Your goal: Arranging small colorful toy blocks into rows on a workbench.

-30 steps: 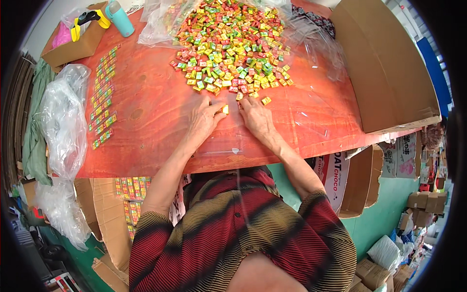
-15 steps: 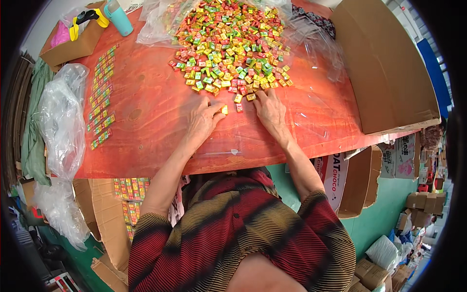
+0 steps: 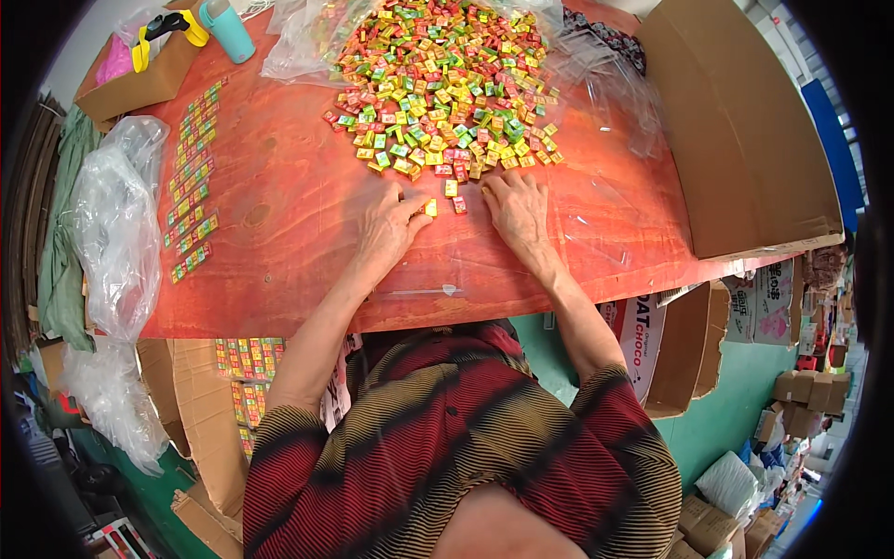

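A large heap of small red, yellow and green boxes (image 3: 447, 93) is spread over the far middle of the red table (image 3: 279, 289). My left hand (image 3: 389, 231) pinches a small yellow box (image 3: 430, 208) between thumb and fingers, just in front of the heap. To its right, my right hand (image 3: 518, 210) curls its fingers down at the heap's near edge. A yellow sliver shows at those fingertips, apparently a small box mostly covered by them. Between my hands lie a loose yellow box (image 3: 451, 188) and a red one (image 3: 459, 205).
Rows of small boxes (image 3: 191, 200) lie along the table's left. Clear plastic bags (image 3: 116, 233) hang off that side. A carton (image 3: 140, 88) and a turquoise bottle (image 3: 226, 33) stand far left; a tall cardboard box (image 3: 745, 130) stands right. Below, an open carton (image 3: 200, 401) holds packed rows.
My right hand has drawn its fingers over the yellow box it was touching, shifting slightly right and nearer. The loose yellow box between my hands has shifted slightly left. My left hand keeps its pinch.
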{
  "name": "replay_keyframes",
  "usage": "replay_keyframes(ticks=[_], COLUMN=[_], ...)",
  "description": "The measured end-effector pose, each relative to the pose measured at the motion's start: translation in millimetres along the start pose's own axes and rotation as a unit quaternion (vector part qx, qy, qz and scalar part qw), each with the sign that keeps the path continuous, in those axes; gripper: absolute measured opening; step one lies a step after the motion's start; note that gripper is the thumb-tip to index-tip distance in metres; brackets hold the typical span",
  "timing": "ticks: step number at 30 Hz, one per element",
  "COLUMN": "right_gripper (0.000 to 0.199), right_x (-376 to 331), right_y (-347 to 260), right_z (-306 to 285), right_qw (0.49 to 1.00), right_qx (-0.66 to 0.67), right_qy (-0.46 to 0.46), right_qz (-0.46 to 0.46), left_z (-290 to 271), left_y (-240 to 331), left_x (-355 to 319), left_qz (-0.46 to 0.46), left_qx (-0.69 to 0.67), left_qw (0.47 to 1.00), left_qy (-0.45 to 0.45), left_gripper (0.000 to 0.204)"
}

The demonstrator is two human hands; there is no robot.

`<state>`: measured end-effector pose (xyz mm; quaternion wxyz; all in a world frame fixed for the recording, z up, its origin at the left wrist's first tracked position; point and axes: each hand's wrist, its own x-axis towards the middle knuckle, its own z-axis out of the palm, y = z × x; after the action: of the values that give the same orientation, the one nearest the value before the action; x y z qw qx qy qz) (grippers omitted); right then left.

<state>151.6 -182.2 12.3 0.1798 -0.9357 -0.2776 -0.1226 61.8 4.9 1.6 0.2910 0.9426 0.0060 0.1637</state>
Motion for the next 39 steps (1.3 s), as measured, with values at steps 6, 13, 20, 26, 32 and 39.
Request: replay_keyframes(ticks=[6,13,20,26,32,39], right_gripper=[0.02,0.021,0.015,0.023,0.037,0.034], right_x=[-5.2,17.8,56.1,61.3,12.3,3.4], right_y=[5.3,-20.6,-24.4,10.3,9.5,-17.9], right_z=[-0.5,-1.0,25.8,2.1,-19.9,11.6], right_qw=[0.978,0.99,0.989,0.97,0.974,0.98], right_qx=[-0.033,0.071,0.001,0.224,0.161,0.116], right_qy=[0.067,-0.043,-0.047,-0.098,-0.141,-0.098], right_qz=[-0.194,-0.117,-0.143,0.011,-0.069,-0.125], left_z=[-0.7,-1.0,0.6,-0.7,-1.4,-1.1], left_y=[0.5,0.9,2.4,3.2,0.1,4.9], left_x=[1.1,-0.1,2.5,1.7,-2.0,0.1], left_qz=[0.001,-0.006,-0.004,0.004,-0.016,-0.018], left_qx=[0.002,0.001,0.016,-0.01,0.001,-0.001], left_qw=[1.0,1.0,1.0,1.0,1.0,1.0], left_qy=[-0.004,-0.009,-0.009,-0.003,-0.009,-0.011], left_gripper=[0.028,0.028,0.028,0.028,0.028,0.028])
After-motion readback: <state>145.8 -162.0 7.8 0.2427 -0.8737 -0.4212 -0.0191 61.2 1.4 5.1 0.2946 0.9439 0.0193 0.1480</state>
